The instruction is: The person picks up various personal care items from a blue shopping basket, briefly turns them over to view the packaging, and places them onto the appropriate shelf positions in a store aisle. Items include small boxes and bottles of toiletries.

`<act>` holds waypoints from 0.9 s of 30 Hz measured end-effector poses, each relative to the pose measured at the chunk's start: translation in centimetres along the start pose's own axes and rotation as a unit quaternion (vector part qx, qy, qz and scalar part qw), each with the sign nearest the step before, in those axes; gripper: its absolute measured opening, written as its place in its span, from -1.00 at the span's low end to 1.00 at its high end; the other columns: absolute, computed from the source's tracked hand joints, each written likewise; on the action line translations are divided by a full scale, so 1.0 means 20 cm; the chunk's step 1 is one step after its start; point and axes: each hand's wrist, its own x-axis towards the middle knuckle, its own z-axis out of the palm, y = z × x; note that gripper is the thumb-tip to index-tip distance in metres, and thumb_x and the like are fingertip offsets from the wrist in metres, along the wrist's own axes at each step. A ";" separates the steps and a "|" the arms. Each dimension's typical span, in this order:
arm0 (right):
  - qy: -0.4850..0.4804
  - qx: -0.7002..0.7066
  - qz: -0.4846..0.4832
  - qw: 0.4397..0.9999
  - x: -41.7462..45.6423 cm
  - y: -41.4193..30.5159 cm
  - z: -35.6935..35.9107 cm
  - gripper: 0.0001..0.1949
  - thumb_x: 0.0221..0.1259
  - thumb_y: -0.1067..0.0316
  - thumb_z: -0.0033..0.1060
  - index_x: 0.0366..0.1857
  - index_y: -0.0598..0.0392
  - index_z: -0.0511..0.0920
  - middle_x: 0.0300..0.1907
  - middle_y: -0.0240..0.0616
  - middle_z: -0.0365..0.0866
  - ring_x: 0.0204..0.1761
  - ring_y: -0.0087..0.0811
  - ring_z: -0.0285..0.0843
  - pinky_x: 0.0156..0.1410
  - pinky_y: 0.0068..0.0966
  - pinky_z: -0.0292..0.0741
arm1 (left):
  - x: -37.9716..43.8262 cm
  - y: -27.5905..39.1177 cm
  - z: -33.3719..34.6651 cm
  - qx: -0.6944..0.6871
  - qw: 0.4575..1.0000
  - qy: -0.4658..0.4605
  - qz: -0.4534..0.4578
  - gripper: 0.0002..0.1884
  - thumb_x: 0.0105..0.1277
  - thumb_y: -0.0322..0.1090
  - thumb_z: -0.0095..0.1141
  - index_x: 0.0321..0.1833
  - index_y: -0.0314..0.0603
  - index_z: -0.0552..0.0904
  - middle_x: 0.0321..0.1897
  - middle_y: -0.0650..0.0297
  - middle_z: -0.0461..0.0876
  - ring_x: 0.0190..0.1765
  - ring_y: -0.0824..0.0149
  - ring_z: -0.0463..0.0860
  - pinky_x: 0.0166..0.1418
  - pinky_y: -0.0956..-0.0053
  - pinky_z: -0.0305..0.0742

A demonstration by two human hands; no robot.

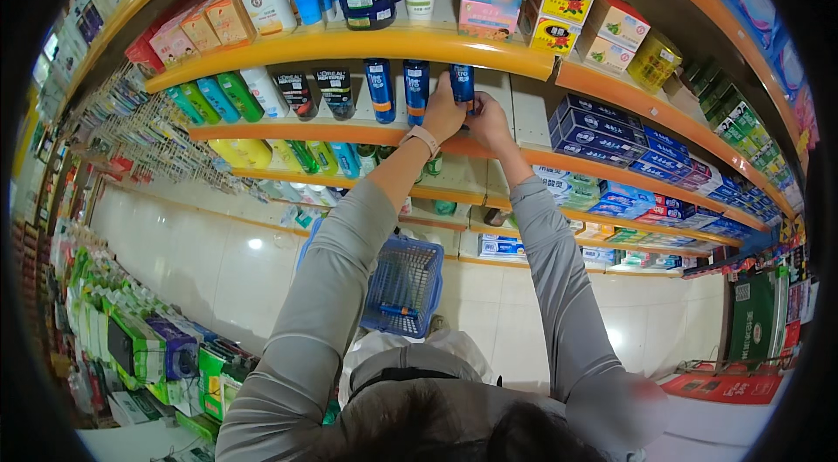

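Both of my hands are on a dark blue bottle with an orange band (463, 84) at the second shelf from the top. My left hand (442, 114), with a pale band on its wrist, wraps the bottle's left side. The fingers of my right hand (488, 120) touch its lower right side, and its base is partly hidden by them. Two similar blue bottles, one nearer (416, 92) and one farther left (380, 90), stand upright to the left. Past them are black L'Oréal Men Expert tubes (336, 94).
A blue plastic shopping basket (435, 295) is below my arms, with a blue and orange item (399, 311) in it. The yellow shelf edge (353, 46) overhangs my hands. Dark blue boxes (596, 128) are stacked to the right. Packaged goods (141, 344) line the lower left.
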 end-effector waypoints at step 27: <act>0.023 -0.023 -0.025 0.999 -0.05 0.04 0.06 -0.61 -0.04 0.26 0.40 -0.15 0.16 0.47 -0.26 0.01 0.66 -0.18 -0.02 0.65 -0.13 -0.28 0.53 | -0.28 -0.02 -0.06 0.047 0.997 -0.056 -0.008 -0.47 0.37 -0.35 -0.07 0.35 -0.46 0.21 -0.01 -0.19 0.56 0.01 -0.11 0.58 0.07 0.24 0.48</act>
